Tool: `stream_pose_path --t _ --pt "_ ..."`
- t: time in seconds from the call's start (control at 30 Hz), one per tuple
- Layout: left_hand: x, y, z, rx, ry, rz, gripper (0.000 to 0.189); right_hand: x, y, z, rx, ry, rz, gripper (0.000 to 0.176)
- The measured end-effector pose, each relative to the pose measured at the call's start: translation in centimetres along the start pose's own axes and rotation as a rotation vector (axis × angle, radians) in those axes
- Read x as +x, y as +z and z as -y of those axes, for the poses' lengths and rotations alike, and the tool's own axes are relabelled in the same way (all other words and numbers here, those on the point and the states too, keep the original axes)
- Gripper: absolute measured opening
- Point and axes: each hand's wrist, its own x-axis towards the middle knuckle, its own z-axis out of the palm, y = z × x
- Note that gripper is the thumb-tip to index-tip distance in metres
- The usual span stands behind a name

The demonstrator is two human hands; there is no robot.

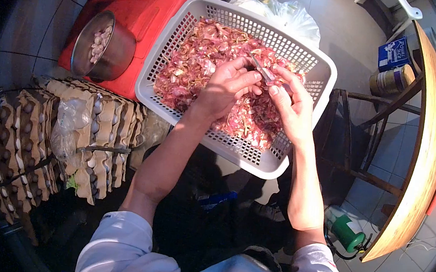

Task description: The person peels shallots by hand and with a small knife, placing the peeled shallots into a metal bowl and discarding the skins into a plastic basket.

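A grey perforated plastic basket (255,167) holds a heap of reddish-purple bulbs and papery skins (199,55). Over the heap, my right hand (297,104) pinches a small knife (261,68), its blade slanting up and left towards my other hand. My left hand (225,87) is closed with fingertips together beside the blade; whatever it holds is hidden or too small to name. Left of the basket, a metal pot (120,56) with pale peeled pieces (100,44) stands on a red plastic container (154,6).
Stacked egg trays (99,140) stand at the left. A plastic bag (294,23) lies behind the basket. On the right are a wooden tabletop (411,170), a dark frame, a blue box (394,53), a tin (391,82) and a green canister (348,232).
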Motion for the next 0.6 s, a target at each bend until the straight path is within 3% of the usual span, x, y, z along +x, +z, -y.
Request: stream_pose_path --t 0.4,0.6 --pt "0.0 0.0 -0.1 0.133 0.012 -0.027 0.023 0.0 0.1 0.1 -0.074 -0.027 -0.041 0.032" --pt "0.0 0.4 0.0 0.066 -0.019 -0.015 0.024 0.2 -0.3 -0.8 0.208 0.167 -0.077 0.03"
